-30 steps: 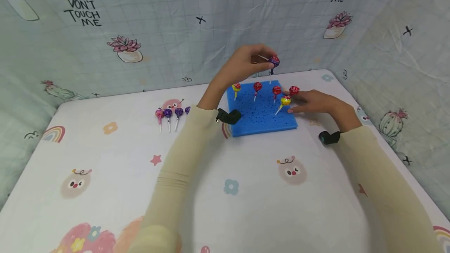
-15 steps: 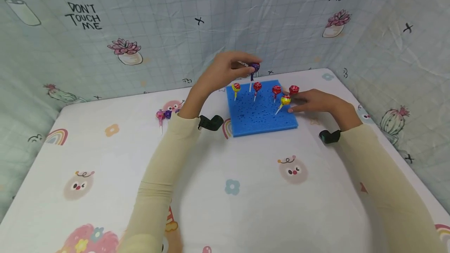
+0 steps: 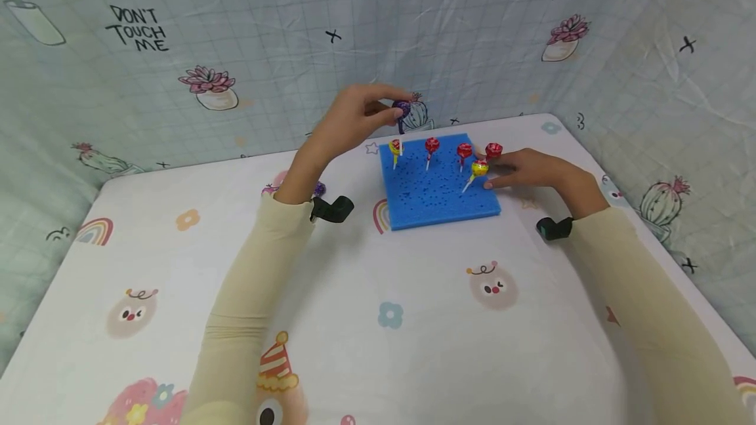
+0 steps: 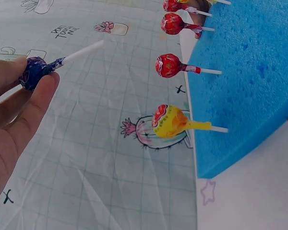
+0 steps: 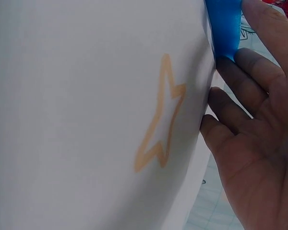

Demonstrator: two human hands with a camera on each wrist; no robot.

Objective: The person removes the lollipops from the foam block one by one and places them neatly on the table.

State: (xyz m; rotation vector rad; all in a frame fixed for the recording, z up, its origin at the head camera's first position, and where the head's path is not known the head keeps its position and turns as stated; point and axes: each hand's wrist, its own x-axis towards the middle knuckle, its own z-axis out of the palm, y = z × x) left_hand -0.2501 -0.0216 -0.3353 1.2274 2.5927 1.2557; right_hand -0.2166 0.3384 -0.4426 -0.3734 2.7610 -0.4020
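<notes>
My left hand pinches a purple-wrapped lollipop by its candy head. Its white stick points down over the far left corner of a blue foam block, overlapping a yellow lollipop in the head view. That yellow one stands in the foam, as do red lollipops along the back and a second yellow lollipop, tilted, near the right side. Against the foam's right edge rests my right hand, its fingers loosely extended and touching the foam's side and the table.
Further lollipops lie on the table at the left, mostly hidden behind my left forearm. A patterned cloth hangs upright right behind the table's far edge. White printed cloth covers the tabletop.
My left hand has moved left with the purple lollipop, from above the foam's far right part to its far left corner. My right hand has stayed in place.
</notes>
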